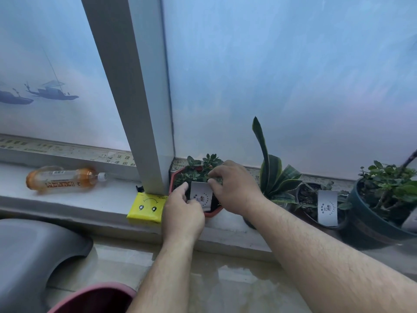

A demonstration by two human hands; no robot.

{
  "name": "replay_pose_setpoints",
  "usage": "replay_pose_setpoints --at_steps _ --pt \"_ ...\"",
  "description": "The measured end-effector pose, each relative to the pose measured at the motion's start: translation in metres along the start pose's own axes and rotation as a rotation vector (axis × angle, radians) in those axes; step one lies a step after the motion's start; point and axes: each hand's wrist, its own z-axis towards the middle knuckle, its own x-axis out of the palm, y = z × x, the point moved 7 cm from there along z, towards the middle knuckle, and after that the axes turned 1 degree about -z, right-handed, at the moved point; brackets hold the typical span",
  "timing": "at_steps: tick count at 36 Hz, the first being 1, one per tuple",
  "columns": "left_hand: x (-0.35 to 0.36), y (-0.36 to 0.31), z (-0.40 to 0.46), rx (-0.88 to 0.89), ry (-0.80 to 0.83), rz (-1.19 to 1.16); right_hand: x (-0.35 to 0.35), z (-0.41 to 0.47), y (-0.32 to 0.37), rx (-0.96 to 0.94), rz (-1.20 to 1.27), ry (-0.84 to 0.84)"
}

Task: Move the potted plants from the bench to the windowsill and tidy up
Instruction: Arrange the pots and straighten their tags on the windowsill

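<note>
From the head camera, both hands were at a red octagonal pot [213, 213] that already stood on the windowsill [67, 199], tucked into the corner just right of the window frame post [144, 132]. The left hand [182, 213] lay at the pot's near-left side, its fingers curled and apparently pinching the lower left edge of a white label card [201, 196] that stood upright against the pot's front. The right hand [234, 188] came over from the right, thumb and forefinger pinching the card's top right corner, the other fingers reaching among the small green succulents [196, 168]. The card's long axis ran roughly vertical, and it lay directly between the two hands, with neither plainly nearer. My reading was that the pot was placed and the card was being seated or straightened, so the coming move turned on pressing it down along that upright axis without tipping the pot, which seemed to overhang the sill's front edge slightly. To the right, a snake plant [273, 175], a dark pot with its own card [327, 207] and a dark blue pot [370, 229] stood in a row on the sill. To the left lay a yellow packet [145, 207] touching the post's foot, and farther off a plastic bottle [63, 179] on its side, likely things left to tidy.
</note>
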Motion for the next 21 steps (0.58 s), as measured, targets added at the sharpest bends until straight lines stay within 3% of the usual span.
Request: replay_pose_setpoints --at_steps 6,12,17,21 --pt "-0.017 -0.013 -0.001 0.079 -0.235 -0.163 -0.043 -0.030 -0.020 -0.026 0.081 -0.073" --pt "-0.011 -0.042 -0.020 0.203 -0.279 -0.219 -0.092 -0.085 -0.077 0.045 0.117 -0.146" --pt "0.028 -0.057 -0.038 0.250 -0.131 -0.172 -0.119 -0.124 -0.136 0.227 0.188 -0.235" --pt "0.078 -0.057 -0.058 0.236 0.213 0.026 -0.116 -0.137 -0.167 0.311 0.215 -0.261"
